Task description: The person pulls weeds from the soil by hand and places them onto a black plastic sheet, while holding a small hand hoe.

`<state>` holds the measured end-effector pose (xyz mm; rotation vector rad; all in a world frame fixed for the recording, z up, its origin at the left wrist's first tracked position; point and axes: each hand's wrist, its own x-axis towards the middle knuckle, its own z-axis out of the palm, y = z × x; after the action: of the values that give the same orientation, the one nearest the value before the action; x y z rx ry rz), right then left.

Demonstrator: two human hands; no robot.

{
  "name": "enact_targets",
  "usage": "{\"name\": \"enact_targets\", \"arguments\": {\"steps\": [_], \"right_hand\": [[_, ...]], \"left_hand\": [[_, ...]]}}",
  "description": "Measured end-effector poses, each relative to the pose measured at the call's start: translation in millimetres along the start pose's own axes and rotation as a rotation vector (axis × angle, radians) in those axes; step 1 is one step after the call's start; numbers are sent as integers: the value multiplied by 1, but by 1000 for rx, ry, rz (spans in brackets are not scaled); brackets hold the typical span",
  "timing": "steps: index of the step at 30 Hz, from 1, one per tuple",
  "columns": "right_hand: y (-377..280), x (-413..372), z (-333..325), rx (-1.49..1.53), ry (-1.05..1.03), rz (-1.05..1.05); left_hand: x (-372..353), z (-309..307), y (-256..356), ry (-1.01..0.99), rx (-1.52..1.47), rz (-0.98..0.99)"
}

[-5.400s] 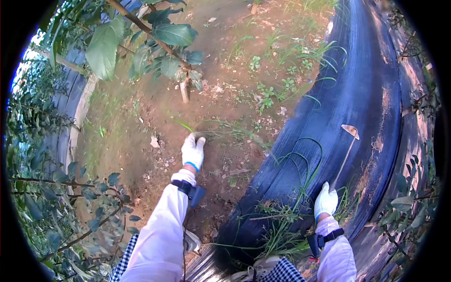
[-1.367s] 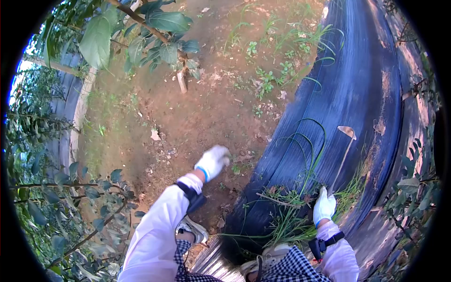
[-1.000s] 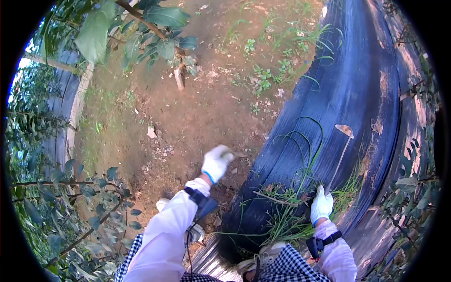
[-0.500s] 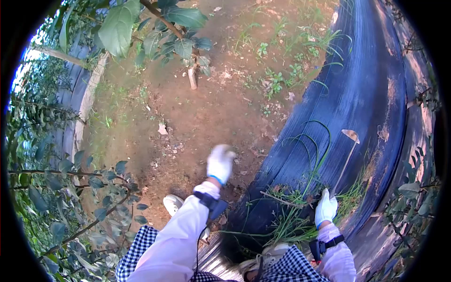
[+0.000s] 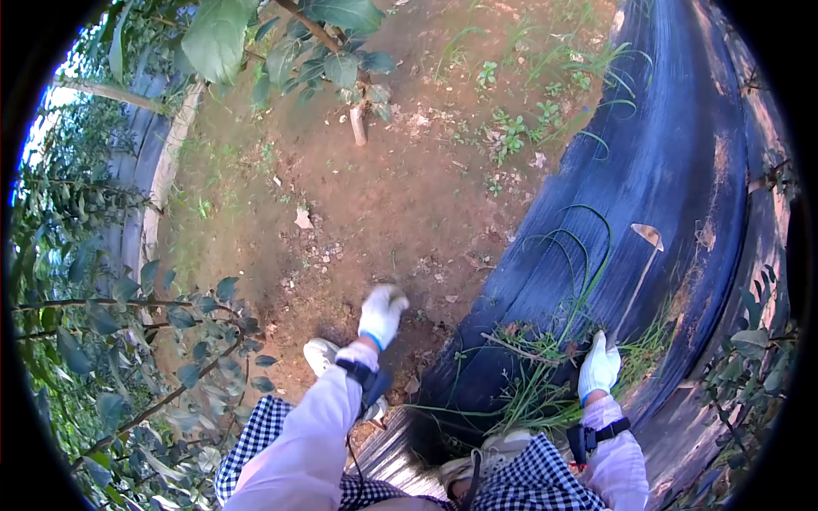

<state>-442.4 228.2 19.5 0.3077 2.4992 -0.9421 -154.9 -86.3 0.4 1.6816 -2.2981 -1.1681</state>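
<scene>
My left hand (image 5: pixel 383 315), in a white glove with a blue cuff edge, hovers over bare brown soil (image 5: pixel 409 213). Its fingers are curled in and slightly blurred; I cannot tell what is in them, if anything. At the right, my white-gloved right hand (image 5: pixel 600 370) is closed around the handle of a small hand hoe. The hoe's thin shaft points away from me to a worn, pale brown blade (image 5: pixel 648 235) over the black plastic ground sheet (image 5: pixel 554 247). Beside that hand lies a heap of green weeds (image 5: pixel 541 383), with long curved stalks.
A leafy branch (image 5: pixel 328 43) hangs at the top, near a short cut stub (image 5: pixel 359 126). More leafy branches (image 5: pixel 183 319) crowd the left, and foliage (image 5: pixel 754 345) edges the right. Small weeds (image 5: pixel 509 132) grow beside the sheet. My shoe (image 5: pixel 320 356) stands on the soil.
My left hand has moved a little left and down, towards my body. The right hand keeps its grip on the hoe, and the view has shifted slightly.
</scene>
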Motion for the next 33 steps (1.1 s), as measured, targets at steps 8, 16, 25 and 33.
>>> {"name": "enact_targets", "arguments": {"steps": [8,16,25,33], "right_hand": [[7,6,1,-30,18,29],[-2,3,3,-117,71,11],[10,10,2,161,25,36],[-20,-3,-48,664,-8,134]], "left_hand": [[-20,43,-14,36,42,112],[61,-5,-5,230,143,148],[41,36,69,159,-96,132],[22,-27,272,-445,-18,426]]}}
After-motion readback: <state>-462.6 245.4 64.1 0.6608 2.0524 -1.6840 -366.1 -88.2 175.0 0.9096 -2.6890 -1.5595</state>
